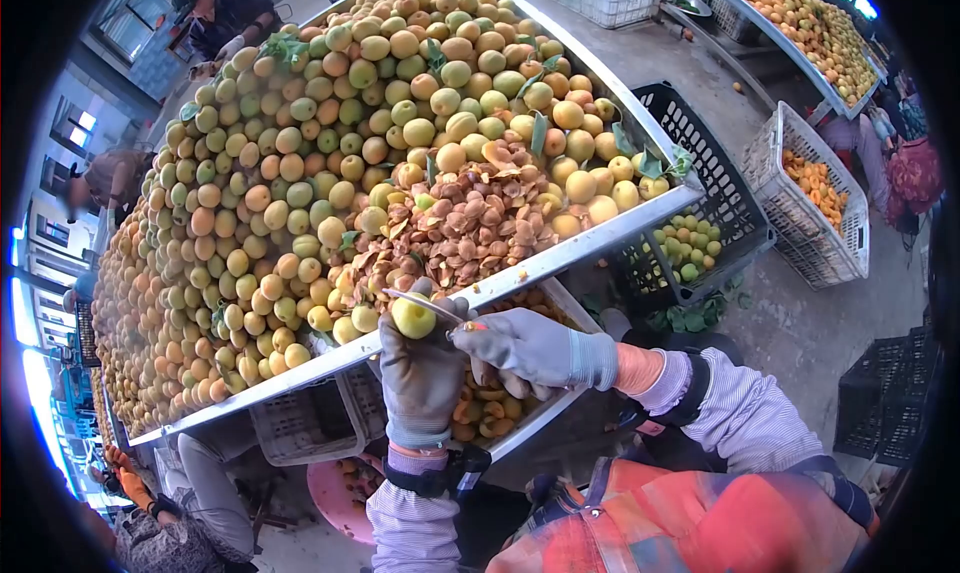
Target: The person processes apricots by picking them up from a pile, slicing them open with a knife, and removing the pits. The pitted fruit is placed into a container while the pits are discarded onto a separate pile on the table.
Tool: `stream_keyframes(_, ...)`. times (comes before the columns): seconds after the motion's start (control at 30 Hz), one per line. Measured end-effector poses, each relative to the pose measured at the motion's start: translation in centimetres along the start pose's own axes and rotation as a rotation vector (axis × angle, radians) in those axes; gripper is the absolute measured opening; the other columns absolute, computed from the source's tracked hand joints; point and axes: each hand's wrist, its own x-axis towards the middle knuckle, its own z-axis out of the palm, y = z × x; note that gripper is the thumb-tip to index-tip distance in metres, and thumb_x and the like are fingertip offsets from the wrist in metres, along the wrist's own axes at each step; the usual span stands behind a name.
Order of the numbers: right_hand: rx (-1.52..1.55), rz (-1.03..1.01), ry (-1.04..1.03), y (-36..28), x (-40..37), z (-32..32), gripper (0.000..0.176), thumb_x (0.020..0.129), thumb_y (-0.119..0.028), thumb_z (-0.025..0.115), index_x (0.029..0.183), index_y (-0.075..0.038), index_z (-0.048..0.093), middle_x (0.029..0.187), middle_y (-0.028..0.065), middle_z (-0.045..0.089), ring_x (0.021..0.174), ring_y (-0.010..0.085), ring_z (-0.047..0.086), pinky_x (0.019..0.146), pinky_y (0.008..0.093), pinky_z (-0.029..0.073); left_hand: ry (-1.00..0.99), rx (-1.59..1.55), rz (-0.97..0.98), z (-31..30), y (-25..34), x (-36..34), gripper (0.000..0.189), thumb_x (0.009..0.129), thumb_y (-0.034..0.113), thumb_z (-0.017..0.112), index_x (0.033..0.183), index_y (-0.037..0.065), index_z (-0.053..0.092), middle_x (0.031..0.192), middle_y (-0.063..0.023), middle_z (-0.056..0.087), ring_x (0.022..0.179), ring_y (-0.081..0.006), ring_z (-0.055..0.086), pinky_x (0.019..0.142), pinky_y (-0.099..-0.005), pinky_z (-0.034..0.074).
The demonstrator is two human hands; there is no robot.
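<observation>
My left hand [420, 378], in a grey glove, holds a yellow-green fruit [413, 316] upright at the near metal edge of the heaped table. In my right hand [522, 348], also gloved, is a small knife [425, 305]; its blade lies across the top of the fruit. Just beyond both hands sits a pile of brown pits [460, 223] among the whole fruits [290, 193]. Beneath my hands, a tray [572, 308] of orange fruit pieces shows in part.
A black crate [752, 223] with green fruit stands right of the table corner. Farther right is a white crate [853, 235] of orange pieces. A pink basin [322, 493] is below. People work at the far left, lower left and right.
</observation>
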Motion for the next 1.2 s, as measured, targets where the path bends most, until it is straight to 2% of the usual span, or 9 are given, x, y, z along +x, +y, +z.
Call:
stream_keyframes(0.3,-0.093,-0.013,0.055,-0.3,-0.4,0.8,0.05,0.086,-0.055,0.05,0.083,-0.006,0.055,0.068,0.001,0.056,0.045,0.0073,0.05,0.034,0.0211,0.039,0.016,0.05,0.046,0.3,-0.4,-0.1,0.054,0.094,0.042,0.04,0.13,0.001,0.041,0.112,-0.0142,0.058,0.108,-0.0306,0.051,0.099,-0.0446,0.036)
stream_keyframes(0.5,-0.173,-0.299,0.143,2.7,1.0,1.2,0.051,0.086,-0.058,0.047,0.083,-0.008,0.054,0.067,-0.0015,0.054,0.044,0.0068,0.048,0.034,0.0212,0.035,0.095,0.247,0.083,1.4,-0.8,-0.3,0.056,0.096,0.043,0.035,0.134,0.002,0.034,0.118,-0.0185,0.055,0.112,-0.0302,0.049,0.101,-0.044,0.034)
stream_keyframes(0.57,-0.068,-0.042,0.118,0.8,-0.2,1.5,0.05,0.086,-0.058,0.047,0.083,-0.008,0.054,0.066,-0.0007,0.054,0.042,0.0069,0.047,0.034,0.0209,0.034,0.094,0.283,0.096,1.5,-0.8,-0.3,0.057,0.096,0.043,0.035,0.134,0.001,0.032,0.119,-0.0181,0.054,0.114,-0.0292,0.048,0.101,-0.0432,0.034)
stream_keyframes(0.63,-0.044,0.002,0.095,-0.9,-0.9,1.2,0.051,0.086,-0.058,0.048,0.083,-0.008,0.054,0.063,-0.0004,0.053,0.041,0.0068,0.046,0.033,0.0205,0.034,0.088,0.319,0.108,1.7,-0.8,-0.3,0.058,0.096,0.043,0.035,0.135,0.001,0.03,0.119,-0.0176,0.054,0.115,-0.0282,0.048,0.101,-0.0423,0.034)
stream_keyframes(0.73,0.013,0.022,0.079,-0.8,-0.8,1.3,0.051,0.085,-0.059,0.048,0.082,-0.009,0.055,0.056,-0.0003,0.05,0.039,0.0065,0.045,0.032,0.0195,0.033,0.062,0.921,0.217,2.6,-0.2,-0.4,0.058,0.095,0.037,0.041,0.136,-0.002,0.028,0.121,-0.0133,0.051,0.114,-0.0224,0.049,0.1,-0.0355,0.035)
stream_keyframes(0.9,-0.016,0.076,0.045,-0.9,-1.3,1.2,0.053,0.084,-0.062,0.046,0.079,-0.01,0.055,0.048,-0.0017,0.044,0.037,0.006,0.043,0.03,0.0188,0.032,0.079,0.917,0.238,2.4,-0.6,-0.4,0.058,0.094,0.036,0.045,0.135,-0.002,0.028,0.118,-0.0133,0.053,0.111,-0.0213,0.051,0.095,-0.0332,0.041)
stream_keyframes(1.1,0.0,-0.264,0.198,3.5,1.4,2.4,0.046,0.09,-0.053,0.044,0.082,-0.009,0.055,0.049,-0.0025,0.043,0.037,0.006,0.042,0.032,0.0205,0.032,0.095,0.532,0.067,2.0,-1.8,-0.6,0.062,0.093,0.044,0.044,0.134,-0.001,0.032,0.115,-0.0131,0.057,0.106,-0.0219,0.053,0.093,-0.0348,0.042)
stream_keyframes(1.13,0.0,-0.266,0.197,3.1,1.1,2.3,0.046,0.09,-0.053,0.044,0.082,-0.009,0.055,0.049,-0.0025,0.043,0.037,0.006,0.042,0.032,0.0205,0.032,0.077,0.516,0.063,1.7,-1.6,-0.6,0.06,0.094,0.041,0.044,0.134,-0.001,0.032,0.115,-0.0137,0.057,0.106,-0.0218,0.053,0.092,-0.0338,0.042)
stream_keyframes(1.2,0.035,-0.004,0.172,1.5,-0.1,2.2,0.045,0.09,-0.053,0.045,0.086,-0.009,0.055,0.052,-0.0027,0.045,0.038,0.0059,0.043,0.032,0.0204,0.033,0.098,0.649,0.116,1.3,-1.4,-0.4,0.058,0.094,0.04,0.043,0.134,-0.001,0.032,0.114,-0.0139,0.057,0.106,-0.0214,0.053,0.092,-0.0339,0.042)
